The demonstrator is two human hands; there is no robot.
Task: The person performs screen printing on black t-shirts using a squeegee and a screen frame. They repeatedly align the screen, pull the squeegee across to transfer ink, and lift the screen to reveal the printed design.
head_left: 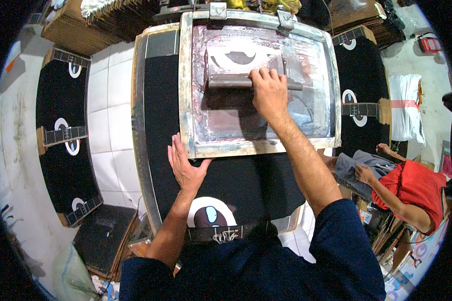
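A screen-printing frame (236, 149) with ink-smeared mesh (221, 128) lies over black fabric (256, 180) on a long printing board. My right hand (271, 93) is closed around the middle of a dark, bar-shaped squeegee (228, 82), which stretches across the mesh. Just beyond it, part of a white ring-shaped design (238, 57) shows on the mesh. My left hand (187, 168) is open, its fingers spread beside the frame's near left corner, the fingertips at its edge. Nearer me, a printed white, brown and blue eye motif (211, 213) shows on the fabric.
Metal clamps (218, 10) hold the frame's far rail. Boards with black fabric and eye prints stand left (60, 108) and right (359, 75). A co-worker in red (409, 188) handles grey cloth (364, 168) at right. Stacked dark boards (105, 236) lie lower left.
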